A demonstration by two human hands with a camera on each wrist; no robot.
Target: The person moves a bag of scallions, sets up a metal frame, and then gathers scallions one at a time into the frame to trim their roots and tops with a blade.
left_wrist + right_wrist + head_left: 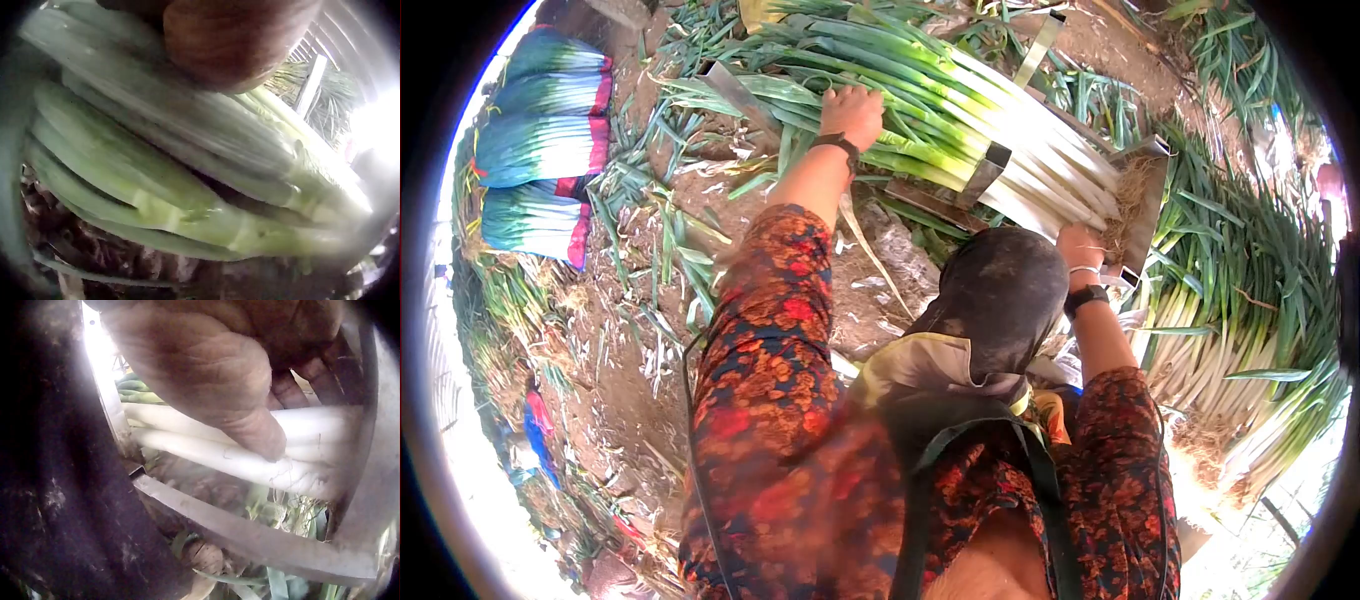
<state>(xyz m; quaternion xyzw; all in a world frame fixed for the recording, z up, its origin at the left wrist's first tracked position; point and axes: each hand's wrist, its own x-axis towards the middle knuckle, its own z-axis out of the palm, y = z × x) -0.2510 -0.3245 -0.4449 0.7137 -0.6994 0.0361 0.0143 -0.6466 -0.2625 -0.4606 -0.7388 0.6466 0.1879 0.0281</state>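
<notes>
A thick bundle of leeks (940,85) lies across a metal frame (983,175), green leaves to the left and white root ends to the right. My left hand (853,115) grips the green part from above, its fingers bent down among the leaves. In the left wrist view, a rounded part of the left hand (244,47) lies over the green stalks (162,137). At the white end, my right hand (1080,248) holds stalks close to the roots (1138,195). Its thumb (259,434) presses on the white stalks (312,431) in the right wrist view, fingers behind them.
Loose leeks (1230,320) are piled on the right. At the far left lie several tied leek bundles (545,150) with red wrapping. Leaf scraps cover the soil (620,390). A dark, dirty trouser knee (1005,290) stands against the frame's near side.
</notes>
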